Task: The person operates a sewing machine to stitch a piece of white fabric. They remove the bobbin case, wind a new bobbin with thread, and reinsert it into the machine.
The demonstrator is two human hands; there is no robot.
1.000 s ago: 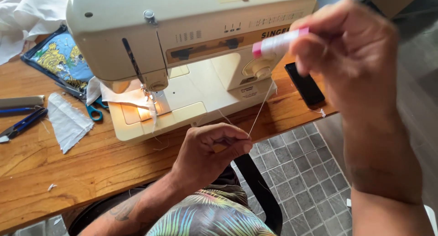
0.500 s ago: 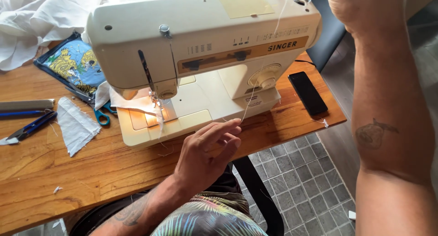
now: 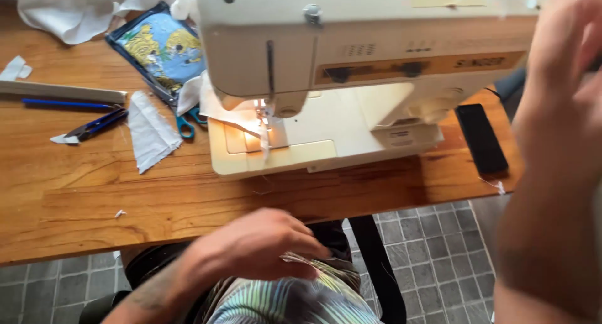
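With the right hand (image 3: 558,42) raised blurred at the far right top of the cream sewing machine (image 3: 351,67), grip unreadable, and the left hand (image 3: 257,245) loosely curled near the lap, keep any thread taut, guiding it slowly.

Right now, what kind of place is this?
Probably a home sewing corner: a cream sewing machine stands on a wooden table, with white fabric scraps and blue-handled scissors beside it, over a grey tiled floor.

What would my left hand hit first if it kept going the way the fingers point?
Probably nothing on the table: the left hand points right, below the table edge, over the striped shorts. Depth is unclear.
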